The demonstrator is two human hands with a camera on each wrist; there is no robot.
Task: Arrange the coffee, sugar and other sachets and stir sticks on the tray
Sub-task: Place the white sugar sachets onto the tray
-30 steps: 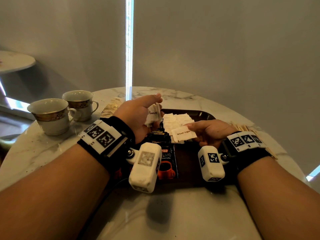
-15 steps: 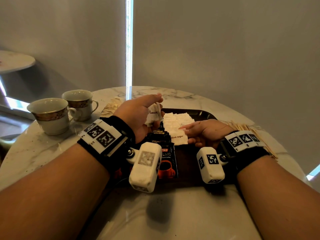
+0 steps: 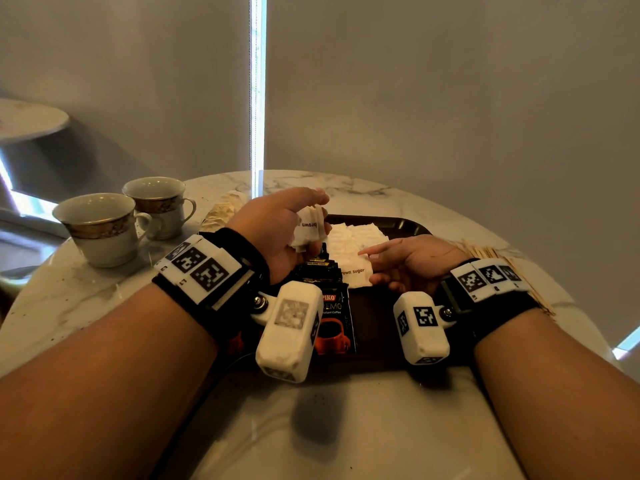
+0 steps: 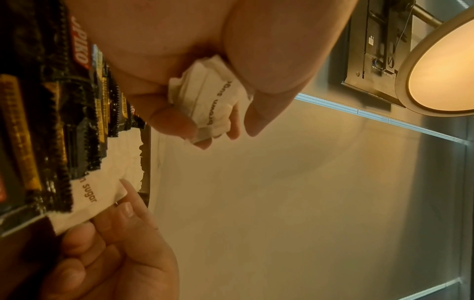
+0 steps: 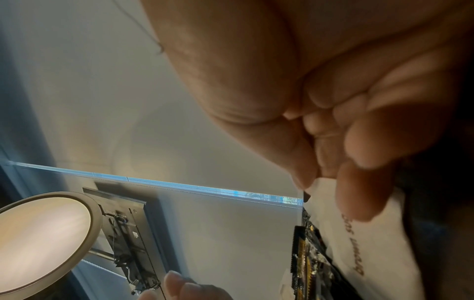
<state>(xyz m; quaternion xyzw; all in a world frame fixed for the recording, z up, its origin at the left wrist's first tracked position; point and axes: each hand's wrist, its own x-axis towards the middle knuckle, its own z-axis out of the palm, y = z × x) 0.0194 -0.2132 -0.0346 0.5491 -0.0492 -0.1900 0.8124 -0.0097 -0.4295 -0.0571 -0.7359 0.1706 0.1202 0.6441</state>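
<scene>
A dark tray lies on the marble table. It holds a fanned row of black coffee sachets and a row of white sugar sachets. My left hand hovers over the tray's left side and grips a small bundle of brown sugar sachets. Lower on the tray, my right hand pinches the edge of one brown sugar sachet. That sachet lies at the near end of the white row, against the coffee sachets. The index finger lies along its edge.
Two gold-banded cups stand at the table's left. A pile of pale sachets lies on the table left of the tray. Wooden stir sticks lie on the table right of the tray, behind my right wrist.
My right hand has carried its brown sugar sachet down and left and laid it at the near end of the white row. The left hand has stayed put with its bundle.
</scene>
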